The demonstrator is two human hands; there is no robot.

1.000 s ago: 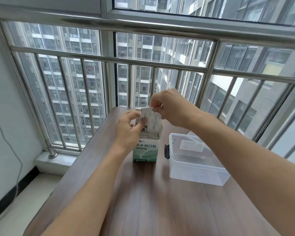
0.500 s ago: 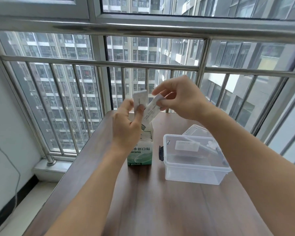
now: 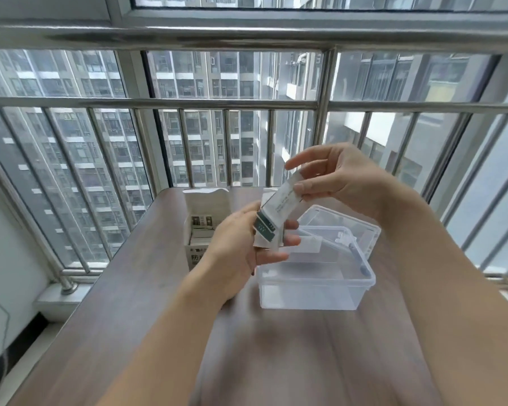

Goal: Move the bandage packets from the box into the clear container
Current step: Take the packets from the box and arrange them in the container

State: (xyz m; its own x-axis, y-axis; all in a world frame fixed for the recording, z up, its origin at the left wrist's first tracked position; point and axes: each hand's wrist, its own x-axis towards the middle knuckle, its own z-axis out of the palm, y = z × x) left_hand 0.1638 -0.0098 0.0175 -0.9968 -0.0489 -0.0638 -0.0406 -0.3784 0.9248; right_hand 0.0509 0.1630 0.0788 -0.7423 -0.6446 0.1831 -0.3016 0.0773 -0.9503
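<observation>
Seen from the head camera, a person's two hands meet above a brown wooden table (image 3: 147, 288) set against a barred window (image 3: 247, 104) with apartment towers beyond. The right hand (image 3: 343, 183) pinches the upper end of a white bandage packet (image 3: 285, 200) between thumb and fingers, the packet slanting down to the left. The left hand (image 3: 241, 253) grips a second packet (image 3: 266, 232), white with a dark green band, its fingers curled round it. Both packets are held in the air over the near left corner of the clear container (image 3: 317, 288), which stands at the right of the table; one white packet (image 3: 307, 244) lies inside it. Its clear lid (image 3: 349, 224) rests just behind it. To the left stands the bandage box (image 3: 201, 230), flap up, with more packets showing inside.
</observation>
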